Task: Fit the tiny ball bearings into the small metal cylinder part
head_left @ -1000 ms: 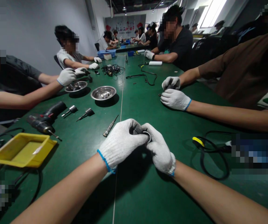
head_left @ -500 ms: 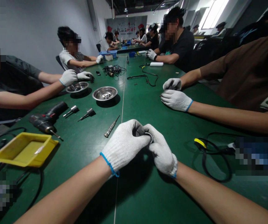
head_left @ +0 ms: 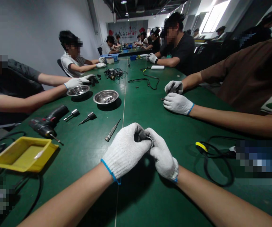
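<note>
Both of my hands wear white knit gloves with blue cuffs and meet above the green table (head_left: 136, 110). My left hand (head_left: 127, 148) is closed, its thumb and fingers pinching a small ring-shaped metal part (head_left: 150, 141). My right hand (head_left: 163, 154) is closed round the other side of the same part. Gloved fingers cover most of it, so its full shape is hidden. A screwdriver with a clear handle (head_left: 112, 130) lies just beyond my left hand.
At left are a yellow tray (head_left: 24, 154), a power drill (head_left: 47, 121), two socket bits (head_left: 88, 117) and metal bowls (head_left: 106, 97). A black cable (head_left: 230, 176) lies at right. A co-worker's gloved hands (head_left: 178, 102) are at the right; other people sit further back.
My hands stay together on the part with hardly any movement. The view has shifted slightly. At left, a co-worker's gloved hands have moved closer together, beyond the bowl.
</note>
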`<state>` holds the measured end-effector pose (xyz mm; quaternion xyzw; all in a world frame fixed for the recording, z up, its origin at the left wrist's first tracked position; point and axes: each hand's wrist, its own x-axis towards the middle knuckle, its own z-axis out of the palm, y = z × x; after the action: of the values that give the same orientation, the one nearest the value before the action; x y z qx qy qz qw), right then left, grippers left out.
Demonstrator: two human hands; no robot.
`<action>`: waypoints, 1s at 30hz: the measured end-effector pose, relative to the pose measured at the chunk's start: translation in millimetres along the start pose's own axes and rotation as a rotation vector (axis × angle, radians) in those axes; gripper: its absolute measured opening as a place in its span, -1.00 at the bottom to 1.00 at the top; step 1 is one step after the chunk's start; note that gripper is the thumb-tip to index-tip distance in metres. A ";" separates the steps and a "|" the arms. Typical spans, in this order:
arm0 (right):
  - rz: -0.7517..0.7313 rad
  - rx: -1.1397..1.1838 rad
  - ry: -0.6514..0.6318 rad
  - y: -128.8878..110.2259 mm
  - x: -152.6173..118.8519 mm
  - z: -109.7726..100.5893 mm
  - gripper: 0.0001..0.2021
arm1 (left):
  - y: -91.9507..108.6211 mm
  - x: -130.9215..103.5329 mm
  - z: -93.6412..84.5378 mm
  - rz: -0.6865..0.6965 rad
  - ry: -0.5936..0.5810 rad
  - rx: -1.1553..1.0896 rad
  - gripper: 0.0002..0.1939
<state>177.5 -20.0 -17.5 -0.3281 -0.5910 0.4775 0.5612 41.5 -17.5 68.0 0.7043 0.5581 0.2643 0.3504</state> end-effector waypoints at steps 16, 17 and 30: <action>-0.064 -0.093 0.046 -1.2 -2.3 0.6 -0.74 | 2.5 -7.9 -0.2 0.246 0.121 0.358 -0.90; -0.066 -0.107 0.061 -0.5 -2.1 0.7 -0.75 | 1.5 -6.6 -1.1 0.236 0.154 0.281 -0.91; 0.132 -0.052 0.368 1.9 9.7 0.7 -0.68 | -30.6 11.2 8.4 0.273 0.260 -0.164 -0.94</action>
<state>175.0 -10.5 -15.8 -0.4623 -0.4680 0.4297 0.6186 32.2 -4.2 38.5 0.7025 0.4746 0.4425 0.2923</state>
